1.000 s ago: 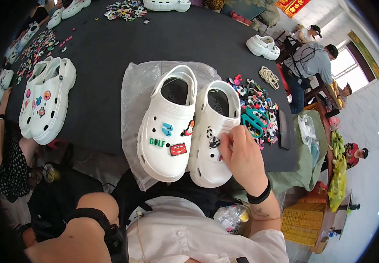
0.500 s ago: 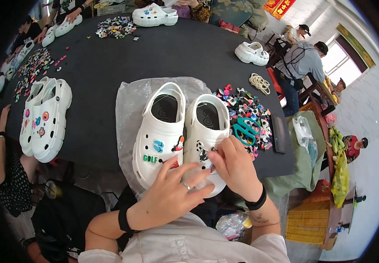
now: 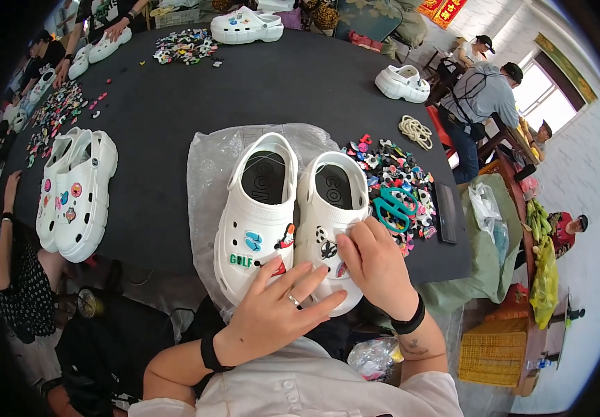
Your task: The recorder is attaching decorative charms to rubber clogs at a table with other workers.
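over on the black table the left clog already wears several charms under the flat, open-fingered left hand, while the right hand pinches another onto the half-dressed right clog, charm pile waiting.

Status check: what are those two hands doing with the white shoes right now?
Left hand flat across both toes. Right hand pressing a charm on the right clog. Charm pile and teal scissors alongside, clear.
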Available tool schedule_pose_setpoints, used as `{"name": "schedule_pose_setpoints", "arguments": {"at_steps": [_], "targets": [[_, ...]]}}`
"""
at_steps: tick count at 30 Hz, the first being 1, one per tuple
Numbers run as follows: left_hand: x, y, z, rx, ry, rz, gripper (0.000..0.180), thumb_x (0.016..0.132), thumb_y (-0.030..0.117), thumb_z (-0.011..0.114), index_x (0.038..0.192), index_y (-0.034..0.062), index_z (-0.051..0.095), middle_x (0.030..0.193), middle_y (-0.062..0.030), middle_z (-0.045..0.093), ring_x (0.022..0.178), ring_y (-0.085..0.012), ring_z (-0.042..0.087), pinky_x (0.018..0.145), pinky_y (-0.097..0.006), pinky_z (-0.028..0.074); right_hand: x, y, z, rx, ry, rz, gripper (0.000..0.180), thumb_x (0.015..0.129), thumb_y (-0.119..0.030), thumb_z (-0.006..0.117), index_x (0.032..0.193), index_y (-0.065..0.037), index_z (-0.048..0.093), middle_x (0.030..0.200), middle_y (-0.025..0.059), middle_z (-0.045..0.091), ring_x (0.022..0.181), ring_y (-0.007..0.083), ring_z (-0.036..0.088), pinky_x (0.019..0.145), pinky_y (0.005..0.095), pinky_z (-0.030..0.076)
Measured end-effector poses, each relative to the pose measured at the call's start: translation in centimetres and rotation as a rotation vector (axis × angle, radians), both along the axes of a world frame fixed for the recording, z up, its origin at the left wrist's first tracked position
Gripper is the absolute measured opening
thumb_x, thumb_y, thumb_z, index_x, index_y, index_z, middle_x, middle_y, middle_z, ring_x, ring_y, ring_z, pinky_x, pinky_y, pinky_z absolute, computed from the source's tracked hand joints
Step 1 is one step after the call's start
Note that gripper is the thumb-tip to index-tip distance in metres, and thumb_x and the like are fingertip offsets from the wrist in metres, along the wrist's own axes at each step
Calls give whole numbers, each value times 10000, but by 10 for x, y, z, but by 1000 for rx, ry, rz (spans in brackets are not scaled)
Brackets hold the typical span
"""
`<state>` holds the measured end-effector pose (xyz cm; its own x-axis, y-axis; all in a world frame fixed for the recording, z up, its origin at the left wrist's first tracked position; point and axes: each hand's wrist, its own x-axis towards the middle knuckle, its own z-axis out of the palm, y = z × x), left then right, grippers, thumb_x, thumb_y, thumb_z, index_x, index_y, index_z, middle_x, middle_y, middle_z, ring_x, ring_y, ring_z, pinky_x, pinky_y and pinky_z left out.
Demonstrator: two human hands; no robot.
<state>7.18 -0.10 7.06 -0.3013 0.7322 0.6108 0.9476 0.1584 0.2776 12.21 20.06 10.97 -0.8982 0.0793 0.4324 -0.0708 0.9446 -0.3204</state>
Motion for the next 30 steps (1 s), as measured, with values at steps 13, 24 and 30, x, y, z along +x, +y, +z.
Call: {"name": "schedule_pose_setpoints", "arguments": {"at_steps": [13,24,30], "targets": [[-3,1,0,-26,-9,-5,460,720,381,829,1168,347,728,1275,-20,625,1121,-209,650,1018,-557,429,4,16,0,-425,-125,144,110,926,-25,605,860,30,537,767,137,530,669,273,544,601,377,452],[-4,0,1,-62,-1,-16,465,731,415,829,1181,358,722,1242,-9,614,1115,-202,654,1028,-555,425,9,33,-16,-890,-245,162,217,1025,-80,515,830,15,510,705,14,438,633,85,405,554,296,351],[-6,-2,0,-80,14,-23,502,752,406,813,1233,346,685,1237,-34,638,1101,-205,634,991,-516,450,21,54,-10,-1179,-188,92,273,1077,-192,446,994,6,614,828,27,578,687,60,505,649,248,423]]}}
